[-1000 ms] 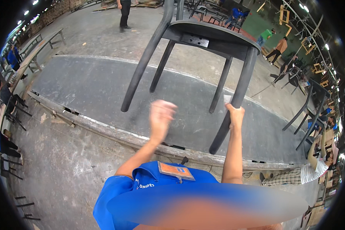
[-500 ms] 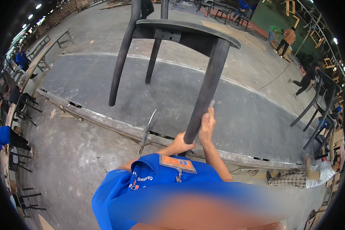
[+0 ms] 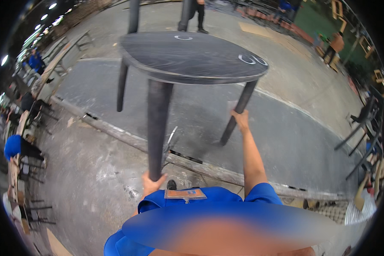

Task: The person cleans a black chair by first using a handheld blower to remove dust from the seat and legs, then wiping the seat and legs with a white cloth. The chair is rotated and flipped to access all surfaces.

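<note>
A black chair (image 3: 192, 57) hangs tilted before me, its rounded seat upward with pale crescent marks on top. The back posts rise out past the upper edge. Low on the nearest leg, my left hand (image 3: 152, 184) is wrapped round its bottom end. My right hand (image 3: 242, 119) grips the right front leg about midway, that arm stretched forward. Something pale and translucent shows beside the right fingers, too blurred to name. Behind the near leg, partly hidden, is a slim object with a pale curved tip (image 3: 172, 135).
Beneath the chair lies a low dark platform (image 3: 294, 149) with a worn wooden edge. Workbenches (image 3: 51, 70) and people line the left side. Black chairs (image 3: 367, 123) stand at the right, near a person in a striped top. Another person (image 3: 199, 17) stands beyond the chair.
The chair has turned from showing its underside edge to showing its seat top. My left hand has moved left with a leg; my right hand has moved farther forward on another leg.
</note>
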`<state>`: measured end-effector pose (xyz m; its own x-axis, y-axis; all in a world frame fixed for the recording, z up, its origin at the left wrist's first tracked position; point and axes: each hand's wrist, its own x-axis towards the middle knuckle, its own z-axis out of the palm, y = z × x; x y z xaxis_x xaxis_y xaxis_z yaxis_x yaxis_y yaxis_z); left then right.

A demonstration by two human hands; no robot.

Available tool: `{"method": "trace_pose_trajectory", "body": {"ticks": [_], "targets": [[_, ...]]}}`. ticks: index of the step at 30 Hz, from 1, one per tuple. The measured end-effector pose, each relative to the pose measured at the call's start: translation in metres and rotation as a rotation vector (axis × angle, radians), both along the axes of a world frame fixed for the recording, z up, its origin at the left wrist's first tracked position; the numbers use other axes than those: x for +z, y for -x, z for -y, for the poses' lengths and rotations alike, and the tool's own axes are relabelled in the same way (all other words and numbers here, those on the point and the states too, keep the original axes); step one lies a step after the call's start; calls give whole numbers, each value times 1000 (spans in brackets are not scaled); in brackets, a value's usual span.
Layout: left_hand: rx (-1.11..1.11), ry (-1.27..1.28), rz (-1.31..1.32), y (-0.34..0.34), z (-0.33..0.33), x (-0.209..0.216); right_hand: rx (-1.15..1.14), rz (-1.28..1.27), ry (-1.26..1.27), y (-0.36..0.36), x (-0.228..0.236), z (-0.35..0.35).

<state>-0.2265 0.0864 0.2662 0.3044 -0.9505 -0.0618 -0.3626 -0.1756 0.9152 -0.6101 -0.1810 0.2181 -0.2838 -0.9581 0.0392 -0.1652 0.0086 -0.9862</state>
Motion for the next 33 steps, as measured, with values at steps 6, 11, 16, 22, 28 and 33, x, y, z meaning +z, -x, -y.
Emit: {"method": "trace_pose_trajectory", "body": {"ticks": [6, 11, 16, 22, 28, 33], "targets": [[-98, 175, -217, -56, 21, 27, -125, -160, 82, -15, 77, -75], [-164, 168, -422, -66, 77, 49, -252, -388, 129, -14, 180, -127], [140, 290, 134, -82, 158, 89, -309, -363, 41, -54, 220, -111], [345, 887, 1079, -67, 180, 14, -342, -378, 69, -78, 240, -64], [-311, -22, 816, -30, 121, -138, -282, -323, 104, -70, 241, -51], [-596, 86, 663, -62, 113, -194, -276, -327, 102, -72, 247, -44]]}}
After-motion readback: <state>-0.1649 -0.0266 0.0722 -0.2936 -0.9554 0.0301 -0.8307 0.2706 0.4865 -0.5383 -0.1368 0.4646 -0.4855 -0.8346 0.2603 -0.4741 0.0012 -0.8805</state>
